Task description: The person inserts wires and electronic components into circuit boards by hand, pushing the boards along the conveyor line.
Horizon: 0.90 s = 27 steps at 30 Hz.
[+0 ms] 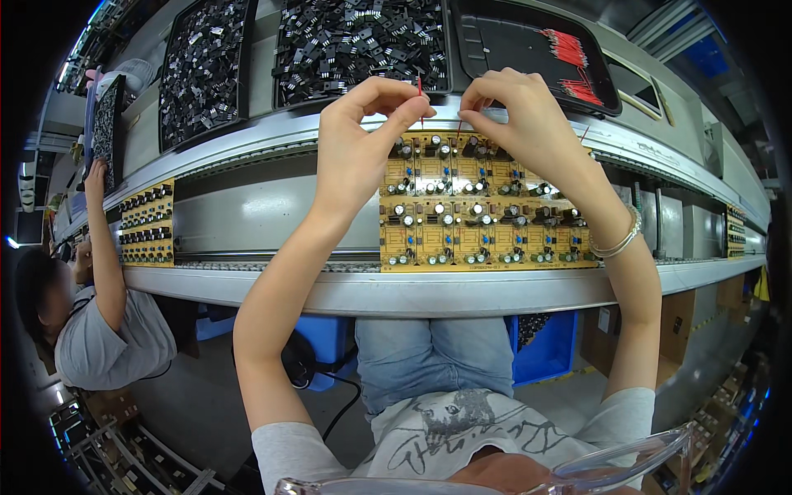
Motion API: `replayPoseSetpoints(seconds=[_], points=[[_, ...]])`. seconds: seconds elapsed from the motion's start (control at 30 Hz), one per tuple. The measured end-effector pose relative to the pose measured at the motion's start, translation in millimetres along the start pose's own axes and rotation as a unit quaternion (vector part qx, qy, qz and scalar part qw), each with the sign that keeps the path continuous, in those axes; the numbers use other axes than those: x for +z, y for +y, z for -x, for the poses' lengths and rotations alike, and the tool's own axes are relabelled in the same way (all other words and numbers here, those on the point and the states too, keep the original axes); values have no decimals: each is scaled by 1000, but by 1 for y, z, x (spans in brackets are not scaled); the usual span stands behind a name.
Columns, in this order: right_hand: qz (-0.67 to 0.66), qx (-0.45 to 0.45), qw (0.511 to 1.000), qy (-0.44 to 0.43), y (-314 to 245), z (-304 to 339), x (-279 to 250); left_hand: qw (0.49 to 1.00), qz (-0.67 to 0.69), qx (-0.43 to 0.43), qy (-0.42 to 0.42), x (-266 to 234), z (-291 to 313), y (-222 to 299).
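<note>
My left hand (353, 153) pinches a short red wire (421, 86) upright between thumb and forefinger, above the far edge of a yellow circuit board panel (487, 200). To its right, my right hand (532, 124) is closed in a pinch on another thin red wire (459, 126), whose lower end points down at the panel's far edge. Whether that tip touches the board, I cannot tell. Rows of silver-topped capacitors and small blue parts fill the panel, which lies across the rails of a conveyor. My right hand and wrist cover its far right corner.
Beyond the far rail, a black tray (487, 70) holds bundles of red wires (565, 48). Two more trays (275, 49) carry black three-legged components. The metal near rail (445, 301) crosses before me. A co-worker (115, 334) sits at left by another board (147, 224); a blue bin (544, 351) stands below.
</note>
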State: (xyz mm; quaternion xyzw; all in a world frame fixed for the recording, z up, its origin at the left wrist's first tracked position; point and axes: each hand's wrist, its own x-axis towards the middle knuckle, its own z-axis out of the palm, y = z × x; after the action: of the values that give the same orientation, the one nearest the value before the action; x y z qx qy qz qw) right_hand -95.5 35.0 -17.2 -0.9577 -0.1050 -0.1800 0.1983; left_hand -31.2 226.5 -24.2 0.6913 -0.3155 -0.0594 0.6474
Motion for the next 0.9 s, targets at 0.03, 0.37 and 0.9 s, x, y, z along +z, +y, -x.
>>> replayPoseSetpoints(seconds=[0.03, 0.37, 0.9], points=[[3, -3, 1000, 2, 0, 0, 1, 1000, -3, 2, -1, 0, 0, 0], [30, -30, 999, -2, -1, 3, 0, 1000, -22, -1, -22, 0, -1, -1], [1, -24, 1000, 12, -1, 1, -11, 965, -249, 40, -76, 7, -2, -21]])
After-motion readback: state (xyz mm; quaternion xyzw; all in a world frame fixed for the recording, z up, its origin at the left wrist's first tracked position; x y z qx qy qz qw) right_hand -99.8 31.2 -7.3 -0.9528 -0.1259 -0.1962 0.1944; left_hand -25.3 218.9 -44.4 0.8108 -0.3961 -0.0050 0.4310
